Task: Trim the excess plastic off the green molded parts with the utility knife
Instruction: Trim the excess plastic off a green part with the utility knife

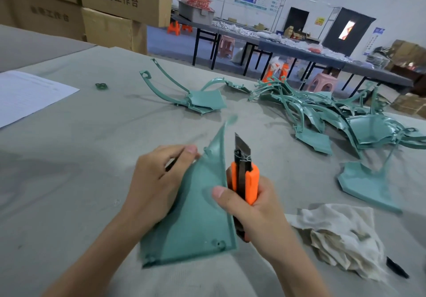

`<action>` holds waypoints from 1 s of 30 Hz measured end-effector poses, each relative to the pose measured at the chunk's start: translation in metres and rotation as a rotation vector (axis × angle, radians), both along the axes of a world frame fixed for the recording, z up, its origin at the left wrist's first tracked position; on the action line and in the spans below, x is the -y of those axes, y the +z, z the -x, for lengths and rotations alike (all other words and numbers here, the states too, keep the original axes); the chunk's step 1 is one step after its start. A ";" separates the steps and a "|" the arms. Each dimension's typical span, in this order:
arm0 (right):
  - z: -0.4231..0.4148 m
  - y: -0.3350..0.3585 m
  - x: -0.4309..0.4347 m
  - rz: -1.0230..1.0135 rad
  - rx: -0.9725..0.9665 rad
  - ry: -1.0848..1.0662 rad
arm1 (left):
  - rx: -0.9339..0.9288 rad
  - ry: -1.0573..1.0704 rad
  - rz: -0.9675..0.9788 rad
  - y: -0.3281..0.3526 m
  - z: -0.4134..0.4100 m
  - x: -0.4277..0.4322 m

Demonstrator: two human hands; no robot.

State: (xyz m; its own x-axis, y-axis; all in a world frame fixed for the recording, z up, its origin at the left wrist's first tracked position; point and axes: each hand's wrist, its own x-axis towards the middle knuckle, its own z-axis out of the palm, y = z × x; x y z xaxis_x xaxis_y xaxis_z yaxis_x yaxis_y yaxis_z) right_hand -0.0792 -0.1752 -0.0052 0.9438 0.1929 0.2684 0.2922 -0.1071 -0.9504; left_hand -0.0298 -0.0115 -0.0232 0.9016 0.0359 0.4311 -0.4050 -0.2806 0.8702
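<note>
Beside the rag (341, 234), with left hand (159, 181) clamped on the green part (196, 216) and right hand (251, 209) closed around the utility knife (244, 172), draw blade along its right edge, away from fingers.

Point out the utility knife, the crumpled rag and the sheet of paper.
utility knife (250, 182): head view, orange handle.
crumpled rag (341, 234): head view, middle folds.
sheet of paper (25, 94): head view, centre.
</note>
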 end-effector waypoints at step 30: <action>-0.006 -0.007 0.031 0.548 0.229 -0.105 | -0.157 -0.015 -0.153 -0.010 -0.006 0.003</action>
